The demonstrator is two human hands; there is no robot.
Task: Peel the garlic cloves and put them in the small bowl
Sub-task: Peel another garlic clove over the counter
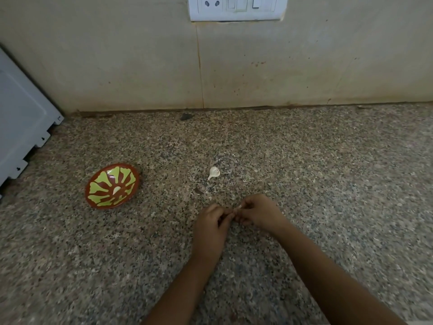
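A small brown bowl (93, 198) with a green leaf pattern stands on the granite counter at the left, and one pale peeled garlic clove (116, 190) lies in its middle. Another white garlic clove (213, 172) with its skin on lies alone on the counter, just beyond my hands. My left hand (212, 225) and my right hand (259, 213) meet fingertip to fingertip and pinch a garlic clove (238, 208) between them; only a pale sliver of it shows, the rest is hidden by my fingers.
The speckled granite counter (304, 160) runs back to a beige tiled wall (140, 66) with a white socket panel (236, 8). A white appliance (21, 118) stands at the far left, behind the bowl. Small skin flakes (209, 198) lie near my hands.
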